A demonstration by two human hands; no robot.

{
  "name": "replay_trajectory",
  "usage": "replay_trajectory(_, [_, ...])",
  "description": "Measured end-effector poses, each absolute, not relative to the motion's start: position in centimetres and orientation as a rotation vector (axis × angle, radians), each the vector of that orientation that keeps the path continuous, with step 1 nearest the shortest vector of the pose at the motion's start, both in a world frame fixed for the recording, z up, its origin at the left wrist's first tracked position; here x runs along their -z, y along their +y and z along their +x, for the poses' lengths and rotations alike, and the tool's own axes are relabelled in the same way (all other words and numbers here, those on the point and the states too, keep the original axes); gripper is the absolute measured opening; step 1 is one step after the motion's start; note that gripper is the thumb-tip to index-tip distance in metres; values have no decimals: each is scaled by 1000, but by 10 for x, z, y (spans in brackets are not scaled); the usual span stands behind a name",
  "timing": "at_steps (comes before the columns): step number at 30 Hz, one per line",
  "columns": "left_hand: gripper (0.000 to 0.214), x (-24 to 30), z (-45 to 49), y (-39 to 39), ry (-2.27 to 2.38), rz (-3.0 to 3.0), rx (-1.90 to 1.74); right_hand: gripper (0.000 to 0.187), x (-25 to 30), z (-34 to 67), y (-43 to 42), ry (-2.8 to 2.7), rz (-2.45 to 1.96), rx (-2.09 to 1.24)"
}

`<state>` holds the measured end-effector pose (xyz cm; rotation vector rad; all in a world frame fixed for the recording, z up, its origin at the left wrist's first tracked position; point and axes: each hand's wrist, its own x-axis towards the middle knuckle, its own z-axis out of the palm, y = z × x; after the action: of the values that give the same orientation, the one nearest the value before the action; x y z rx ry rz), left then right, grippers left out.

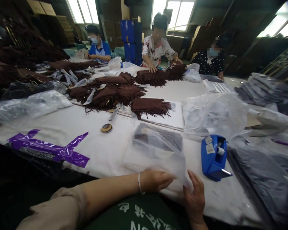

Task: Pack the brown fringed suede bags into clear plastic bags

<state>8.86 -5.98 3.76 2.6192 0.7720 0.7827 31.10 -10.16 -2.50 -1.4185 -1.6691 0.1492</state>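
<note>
The right hand [195, 195] is partly open, its thumb and fingers parted around the near right corner of a frosted plastic bag [156, 156], the film touching them without a tight grip. The left hand [156, 180] is half curled at the bag's near edge, fingertips together and slightly blurred (a pale bracelet [140, 182] circles that wrist); whether it pinches the film I cannot tell. The bag lies flat on the white tabletop [98, 150], just in front of the person, milky and creased, its near part slack between the hands. Through its far half shows a dark grey folded piece [144, 137], smooth, with rounded corners and fine stripes towards the right. Just right of it, a blue tape dispenser [212, 158] carries a roll, two pale labels stuck on its side. Beyond the bag, a brown fringed bundle [147, 105] rests on white packaging [176, 111], and a large clear bag [213, 111] lies crumpled beside that; its contents are hard to make out. At far right, dark grey goods [264, 179] sit under clear film. Leftwards lie a small round disc [106, 128] and strips of purple tape [48, 148]. Across the table, a co-worker in a floral shirt [158, 48] has both hands on more brown fringed bundles [151, 77].
</note>
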Motion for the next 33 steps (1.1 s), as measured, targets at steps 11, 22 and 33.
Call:
replay_trajectory(11, [71, -51, -32, -32, 1736, 2435, -972, 61, 9, 304, -83, -2012, -1342, -203])
replay_trajectory(22, [77, -20, -93, -16, 775, 2501, -187, 66, 7, 342, -52, -2602, -990, -710])
replay_trajectory(33, [92, -41, -97, -29, 589, 2289, 63, 78, -37, 369, -57, -2676, -1102, -1142])
